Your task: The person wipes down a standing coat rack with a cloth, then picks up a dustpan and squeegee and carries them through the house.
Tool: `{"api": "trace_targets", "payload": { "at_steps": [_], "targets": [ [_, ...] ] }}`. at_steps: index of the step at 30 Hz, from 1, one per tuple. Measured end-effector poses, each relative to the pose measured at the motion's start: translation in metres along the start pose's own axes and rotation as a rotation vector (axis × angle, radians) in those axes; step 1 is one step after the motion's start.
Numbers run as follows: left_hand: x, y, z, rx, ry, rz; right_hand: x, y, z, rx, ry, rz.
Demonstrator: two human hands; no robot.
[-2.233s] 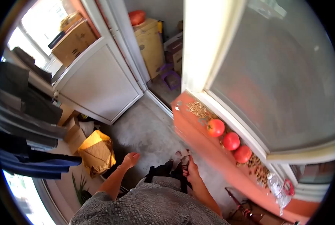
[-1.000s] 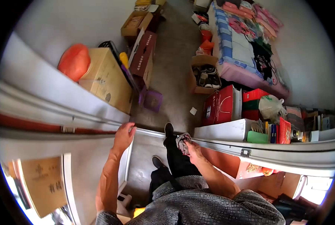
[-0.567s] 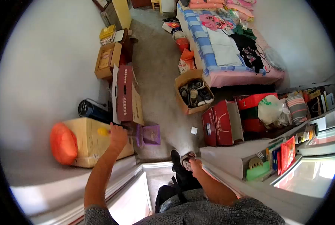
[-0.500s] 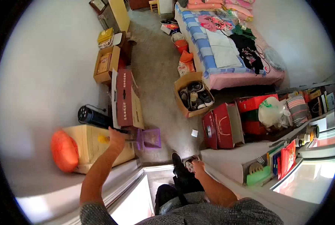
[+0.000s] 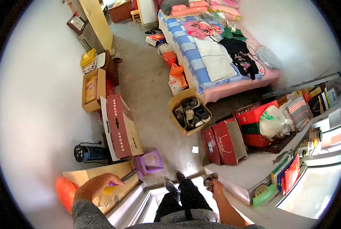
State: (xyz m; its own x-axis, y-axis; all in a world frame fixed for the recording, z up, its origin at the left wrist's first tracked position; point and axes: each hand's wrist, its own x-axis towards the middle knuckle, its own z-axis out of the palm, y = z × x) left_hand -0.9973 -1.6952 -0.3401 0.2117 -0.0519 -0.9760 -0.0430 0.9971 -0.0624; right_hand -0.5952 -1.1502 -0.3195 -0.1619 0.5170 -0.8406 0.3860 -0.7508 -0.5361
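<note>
Closed around a grip with purple and yellow parts, my left hand (image 5: 106, 180) is at the lower left. From it a dark handle runs to a purple dustpan (image 5: 152, 162) low by the floor. My right hand (image 5: 217, 187) grips a crumpled grey-brown cloth-like bundle (image 5: 209, 181); its exact kind is unclear. Beneath the left hand lies a tan carton (image 5: 120, 172), with an orange rounded bundle (image 5: 65, 194) at its left end. On the floor ahead of my shoes is a small white piece (image 5: 195, 149).
Left, a maroon and tan box (image 5: 119, 128) stands near a black cylindrical appliance (image 5: 92, 153). A carton of shoes (image 5: 189, 113), red gift boxes (image 5: 225, 142) and a bed (image 5: 212, 89) line the right. A windowsill (image 5: 231, 181) holds books and jars.
My view has shifted, and more of the far room shows. The right hand has come up and outward with the bundle. My left hand has lowered, still on the dustpan handle.
</note>
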Motion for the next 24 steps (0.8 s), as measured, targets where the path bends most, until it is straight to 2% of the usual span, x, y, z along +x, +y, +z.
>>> {"api": "trace_targets", "payload": {
  "at_steps": [2, 3, 5, 6, 7, 9, 11, 12, 14, 16, 17, 20, 21, 22, 24],
  "targets": [
    [0.005, 0.0, 0.017, -0.2, 0.116, 0.003, 0.004, 0.003, -0.008, 0.059, -0.08, -0.063],
    [-0.016, 0.017, 0.026, -0.195, 0.123, -0.001, 0.01, 0.005, -0.005, 0.08, -0.05, -0.062],
    [-0.058, 0.056, 0.032, -0.028, 0.169, 0.146, 0.013, -0.008, 0.01, 0.056, 0.021, -0.041],
    [-0.036, 0.052, 0.033, -0.052, 0.198, 0.1, 0.011, -0.014, 0.015, 0.023, 0.097, -0.013],
    [-0.024, 0.049, 0.034, -0.122, 0.189, 0.11, 0.019, -0.017, 0.012, 0.034, 0.003, -0.012],
    [-0.022, 0.044, 0.037, -0.203, 0.178, 0.111, 0.031, -0.039, 0.029, -0.002, -0.005, -0.021],
    [-0.061, 0.062, 0.048, -0.52, 0.248, 0.404, 0.039, -0.071, 0.057, -0.09, 0.021, -0.027],
    [-0.104, 0.092, 0.05, -0.702, 0.182, 0.397, 0.048, -0.09, 0.075, -0.125, 0.027, -0.025],
    [-0.112, 0.11, 0.047, -1.015, 0.088, 0.354, 0.062, -0.116, 0.088, -0.25, -0.006, -0.071],
    [-0.119, 0.144, 0.028, -1.279, -0.171, 0.351, 0.093, -0.141, 0.114, -0.236, -0.047, -0.033],
    [-0.136, 0.168, 0.023, -1.269, -0.021, 0.322, 0.11, -0.15, 0.122, -0.255, -0.074, -0.054],
    [-0.156, 0.213, -0.005, -1.327, 0.051, 0.441, 0.158, -0.169, 0.149, -0.209, -0.129, -0.115],
    [-0.14, 0.216, -0.018, -1.325, 0.053, 0.429, 0.156, -0.198, 0.164, 0.084, -0.3, 0.076],
    [-0.122, 0.218, -0.031, -1.35, 0.038, 0.427, 0.148, -0.224, 0.191, 0.076, -0.319, 0.075],
    [-0.121, 0.233, -0.069, -1.441, -0.006, 0.339, 0.136, -0.26, 0.243, -0.324, -0.119, -0.108]
  ]
}}
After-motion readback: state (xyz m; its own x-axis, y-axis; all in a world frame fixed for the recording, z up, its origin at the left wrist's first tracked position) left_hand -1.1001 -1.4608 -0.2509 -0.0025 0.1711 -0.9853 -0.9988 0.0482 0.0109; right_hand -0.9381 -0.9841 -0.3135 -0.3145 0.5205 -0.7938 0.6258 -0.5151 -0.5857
